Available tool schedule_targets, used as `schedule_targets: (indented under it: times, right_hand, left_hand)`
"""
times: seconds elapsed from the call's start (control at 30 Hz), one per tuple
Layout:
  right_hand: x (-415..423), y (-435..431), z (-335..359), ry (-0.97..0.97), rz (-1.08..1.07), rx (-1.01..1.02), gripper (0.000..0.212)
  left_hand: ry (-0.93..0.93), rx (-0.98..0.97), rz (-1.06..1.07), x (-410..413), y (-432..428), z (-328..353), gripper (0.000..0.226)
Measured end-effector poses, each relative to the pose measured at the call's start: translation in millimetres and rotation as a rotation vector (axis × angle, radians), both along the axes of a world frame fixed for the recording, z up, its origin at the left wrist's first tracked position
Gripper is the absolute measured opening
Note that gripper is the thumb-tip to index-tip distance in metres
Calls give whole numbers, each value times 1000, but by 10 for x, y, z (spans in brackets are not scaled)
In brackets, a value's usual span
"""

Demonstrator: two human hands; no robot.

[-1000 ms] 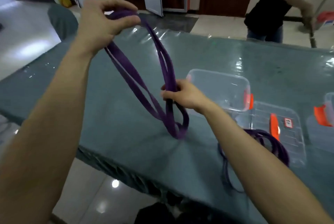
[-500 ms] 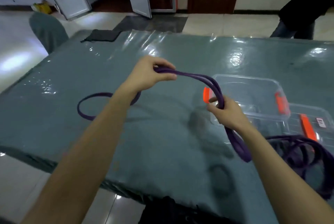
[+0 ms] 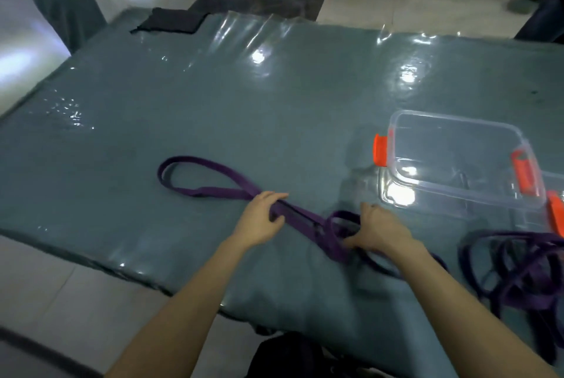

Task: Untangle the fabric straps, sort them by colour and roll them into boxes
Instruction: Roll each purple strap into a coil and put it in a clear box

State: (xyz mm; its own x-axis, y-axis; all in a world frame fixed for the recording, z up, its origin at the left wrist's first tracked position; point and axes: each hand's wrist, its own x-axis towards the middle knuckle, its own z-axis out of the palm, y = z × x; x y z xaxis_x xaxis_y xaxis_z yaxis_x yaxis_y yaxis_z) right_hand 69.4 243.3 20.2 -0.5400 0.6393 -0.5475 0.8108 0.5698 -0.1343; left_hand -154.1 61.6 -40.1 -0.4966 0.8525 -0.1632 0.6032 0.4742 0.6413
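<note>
One purple strap (image 3: 213, 193) is lying doubled on the table, its long axis running from a small curl by the right hand out toward ten o'clock, where it is ending in an open loop. The right hand (image 3: 378, 231) is sitting at the near end, fingers curling round that first turn of the roll and thumb tucking in beneath it. The left hand (image 3: 262, 217) is lying at nine o'clock of it, farther up the strap, fingers draping over the two layers and thumb closing underneath, pinching them together.

All the loose length is stretching beyond the left hand, so to my eye the right hand is the one placed to roll toward ten o'clock while the left is feeding.

At two o'clock from the hands a clear box (image 3: 451, 151) with orange latches (image 3: 380, 150) is standing open, near but apart. At four o'clock more purple straps (image 3: 525, 280) are lying in a tangle.

The table (image 3: 213, 103) is wearing teal cloth under glossy plastic. A dark cloth (image 3: 171, 22) is lying at its far eleven o'clock corner, with a covered chair (image 3: 64, 2) standing beyond on pale tiles.
</note>
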Motion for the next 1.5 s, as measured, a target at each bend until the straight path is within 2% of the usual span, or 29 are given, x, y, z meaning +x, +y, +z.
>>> schedule_targets:
  times: [0.03, 0.07, 0.13, 0.17, 0.23, 0.3, 0.37, 0.5, 0.6, 0.67, 0.77, 0.87, 0.93, 1.0, 1.17, 1.3, 1.37, 1.43, 1.5]
  right_hand:
    - [-119, -75, -16, 5, 50, 51, 90]
    - [-238, -162, -51, 43, 109, 125, 94]
    - [-490, -349, -147, 198, 219, 199, 81]
    - [-614, -447, -213, 275, 262, 174, 74]
    - [-816, -610, -348, 322, 368, 86, 71]
    - [-895, -710, -508, 270, 417, -14, 74]
    - [-864, -738, -670, 264, 376, -67, 77]
    - [-802, -701, -777, 320, 348, -75, 78]
    - [-868, -635, -638, 346, 227, -186, 66]
    - [-942, -549, -470, 366, 139, -194, 48]
    - [-1068, -375, -89, 573, 15, -150, 33]
    - [-1216, -173, 505, 797, 28, -97, 37]
    - [-1286, -79, 959, 912, 97, -101, 49]
    - [-1260, 14, 1407, 990, 155, -114, 52]
    - [-836, 315, 2378, 1166, 154, -5, 30]
    - [-417, 546, 3286, 1227, 182, 189, 17]
    - [-205, 632, 3726, 1225, 179, 308, 14]
    - [-20, 699, 4066, 1192, 169, 357, 17]
    - [128, 760, 4301, 1172, 130, 337, 17]
  left_hand:
    - [14, 42, 136, -92, -140, -47, 45]
    - [21, 58, 281, -198, -281, -89, 36]
    - [14, 16, 533, -434, -552, -142, 22]
    - [13, -20, 620, -552, -674, -160, 20]
    - [65, -67, 712, -773, -859, -177, 25]
    - [210, -104, 710, -967, -942, -192, 35]
    - [362, -196, 634, -1143, -944, -220, 44]
    - [482, -313, 524, -1412, -898, -256, 30]
    - [543, -239, 473, -1468, -804, -111, 25]
    - [462, -44, 409, -1445, -680, 122, 17]
    - [243, 174, 253, -1321, -420, 619, 6]
    - [155, 324, 115, -1100, -88, 1197, 16]
    - [154, 429, 37, -915, 140, 1557, 10]
    - [164, 517, 7, -736, 375, 1896, 7]
    - [135, 721, -35, -363, 857, 2796, 8]
    - [-33, 901, -179, 5, 1230, 3518, 12]
    - [-238, 931, -279, 193, 1411, 3800, 17]
    - [-437, 856, -398, 377, 1565, 3945, 32]
    - [-470, 778, -473, 591, 1703, 3956, 42]
